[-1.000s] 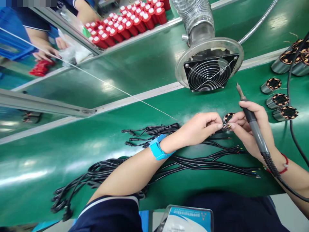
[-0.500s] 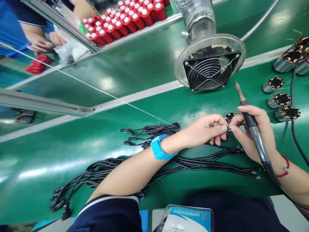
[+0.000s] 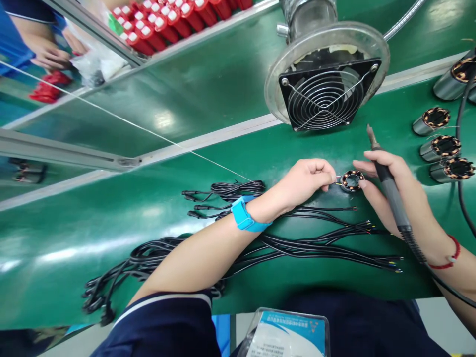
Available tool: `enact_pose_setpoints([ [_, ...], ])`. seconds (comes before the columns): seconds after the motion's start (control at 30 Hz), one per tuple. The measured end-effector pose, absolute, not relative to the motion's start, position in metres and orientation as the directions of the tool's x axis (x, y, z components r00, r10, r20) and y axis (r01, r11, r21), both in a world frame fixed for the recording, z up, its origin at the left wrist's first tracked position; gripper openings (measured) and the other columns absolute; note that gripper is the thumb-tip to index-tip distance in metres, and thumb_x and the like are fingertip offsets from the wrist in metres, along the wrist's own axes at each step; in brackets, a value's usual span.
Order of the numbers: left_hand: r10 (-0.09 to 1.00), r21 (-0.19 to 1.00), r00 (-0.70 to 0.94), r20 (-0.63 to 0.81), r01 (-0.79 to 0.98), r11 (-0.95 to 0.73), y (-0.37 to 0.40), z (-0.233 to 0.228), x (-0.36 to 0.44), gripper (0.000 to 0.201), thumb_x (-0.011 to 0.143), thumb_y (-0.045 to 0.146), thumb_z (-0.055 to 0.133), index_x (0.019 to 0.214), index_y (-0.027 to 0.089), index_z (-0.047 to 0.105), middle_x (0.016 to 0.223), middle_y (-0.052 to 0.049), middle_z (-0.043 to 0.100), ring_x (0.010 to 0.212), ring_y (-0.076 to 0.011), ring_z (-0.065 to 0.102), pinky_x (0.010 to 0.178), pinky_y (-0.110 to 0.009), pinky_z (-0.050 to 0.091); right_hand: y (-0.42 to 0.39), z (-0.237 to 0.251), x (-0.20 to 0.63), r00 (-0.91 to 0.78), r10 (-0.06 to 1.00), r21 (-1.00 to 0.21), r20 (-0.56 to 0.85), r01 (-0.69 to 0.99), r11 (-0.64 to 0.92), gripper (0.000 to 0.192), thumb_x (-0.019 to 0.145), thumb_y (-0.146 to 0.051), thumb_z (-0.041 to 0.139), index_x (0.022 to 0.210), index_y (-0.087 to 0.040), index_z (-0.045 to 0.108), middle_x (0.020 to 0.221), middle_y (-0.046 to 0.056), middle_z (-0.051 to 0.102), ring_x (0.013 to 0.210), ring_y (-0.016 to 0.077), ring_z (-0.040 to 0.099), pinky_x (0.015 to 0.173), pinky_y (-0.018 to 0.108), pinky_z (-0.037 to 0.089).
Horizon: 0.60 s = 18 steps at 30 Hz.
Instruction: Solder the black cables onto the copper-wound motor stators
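My left hand (image 3: 310,179) is closed in a pinch on the end of a cable, whose thin coloured wires (image 3: 338,183) reach the left side of a small motor stator (image 3: 352,173). The stator has copper windings around its ring and sits on the green bench. In my right hand (image 3: 411,198) lies a soldering iron (image 3: 391,194), its tip pointing up and away, clear of the stator. The right thumb touches the stator's right edge, while the index finger stays beside the iron. Black cables (image 3: 323,250) with bared coloured ends lie below my hands.
A fume extractor fan (image 3: 323,99) hangs beyond my hands. More stators (image 3: 433,148) stand at the right, near the iron's black cord (image 3: 461,198). Red parts with white tops (image 3: 159,25) and a co-worker's hands (image 3: 50,54) are behind the metal frame.
My hands have moved apart from where their fingertips met. The left hand now holds the wires at the stator's left, the right fingers are at its right, and the stator shows more fully.
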<state>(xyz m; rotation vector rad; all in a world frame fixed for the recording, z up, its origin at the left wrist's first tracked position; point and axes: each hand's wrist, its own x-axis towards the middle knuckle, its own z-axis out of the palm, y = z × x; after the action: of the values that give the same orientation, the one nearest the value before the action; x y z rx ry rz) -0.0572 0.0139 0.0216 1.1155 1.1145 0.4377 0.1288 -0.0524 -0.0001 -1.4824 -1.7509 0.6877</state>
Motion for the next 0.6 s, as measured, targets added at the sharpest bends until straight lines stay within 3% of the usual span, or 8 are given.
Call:
enact_pose_setpoints([
  [0.07, 0.762, 0.869, 0.420, -0.494, 0.222, 0.442, 0.013, 0.022, -0.057, 0.011, 0.074, 0.010, 0.055, 0.064, 0.013, 0.058, 0.050, 0.007, 0.050, 0.048, -0.0029, 0.039, 0.054, -0.020, 0.029, -0.053, 0.004, 0.129, -0.030, 0.968, -0.803, 0.248, 0.553, 0.223, 0.045, 0.091, -0.025, 0.057, 0.135, -0.032, 0.047, 0.113, 0.003, 0.070, 0.101, 0.0200, 0.069, 0.088, 0.038, 0.058],
  [0.17, 0.751, 0.853, 0.406, -0.520, 0.216, 0.474, 0.011, 0.023, -0.056, 0.013, 0.073, 0.006, 0.053, 0.062, 0.013, 0.056, 0.049, 0.006, 0.051, 0.046, -0.0022, 0.038, 0.052, -0.020, 0.027, -0.054, 0.008, 0.134, 0.050, 0.933, -0.829, 0.357, 0.478, 0.291, 0.044, 0.091, -0.026, 0.059, 0.134, -0.032, 0.053, 0.105, 0.004, 0.071, 0.085, 0.0191, 0.071, 0.075, 0.037, 0.059],
  [0.27, 0.735, 0.827, 0.383, -0.560, 0.205, 0.523, 0.008, 0.025, -0.055, 0.015, 0.073, 0.006, 0.051, 0.060, 0.014, 0.053, 0.048, 0.006, 0.051, 0.043, -0.0019, 0.036, 0.048, -0.020, 0.022, -0.053, 0.011, 0.140, 0.015, 0.854, -0.731, 0.520, 0.526, 0.436, 0.036, 0.084, -0.023, 0.067, 0.119, -0.029, 0.064, 0.101, 0.005, 0.070, 0.076, 0.0177, 0.065, 0.066, 0.035, 0.054],
  [0.33, 0.727, 0.808, 0.357, -0.587, 0.193, 0.557, 0.006, 0.026, -0.054, 0.017, 0.074, 0.006, 0.052, 0.059, 0.014, 0.051, 0.047, 0.006, 0.051, 0.042, -0.0017, 0.034, 0.046, -0.020, 0.020, -0.052, 0.011, 0.141, -0.021, 0.808, -0.677, 0.589, 0.533, 0.508, 0.031, 0.080, -0.019, 0.069, 0.109, -0.028, 0.067, 0.086, 0.004, 0.069, 0.068, 0.0159, 0.058, 0.057, 0.032, 0.048],
  [0.43, 0.717, 0.784, 0.324, -0.618, 0.187, 0.591, 0.004, 0.028, -0.053, 0.020, 0.076, 0.007, 0.052, 0.058, 0.015, 0.049, 0.047, 0.005, 0.052, 0.041, -0.0016, 0.034, 0.044, -0.020, 0.019, -0.052, 0.011, 0.142, -0.074, 0.799, -0.707, 0.597, 0.422, 0.567, 0.027, 0.077, -0.013, 0.067, 0.101, -0.026, 0.068, 0.072, 0.002, 0.062, 0.058, 0.0145, 0.051, 0.045, 0.030, 0.037],
  [0.6, 0.705, 0.772, 0.323, -0.632, 0.186, 0.607, 0.004, 0.028, -0.054, 0.020, 0.077, 0.004, 0.051, 0.060, 0.014, 0.051, 0.047, 0.005, 0.053, 0.042, -0.0012, 0.036, 0.045, -0.019, 0.022, -0.053, 0.011, 0.143, -0.151, 0.817, -0.751, 0.557, 0.329, 0.573, 0.026, 0.076, -0.009, 0.065, 0.098, -0.022, 0.067, 0.070, 0.001, 0.058, 0.060, 0.0140, 0.052, 0.050, 0.032, 0.039],
])
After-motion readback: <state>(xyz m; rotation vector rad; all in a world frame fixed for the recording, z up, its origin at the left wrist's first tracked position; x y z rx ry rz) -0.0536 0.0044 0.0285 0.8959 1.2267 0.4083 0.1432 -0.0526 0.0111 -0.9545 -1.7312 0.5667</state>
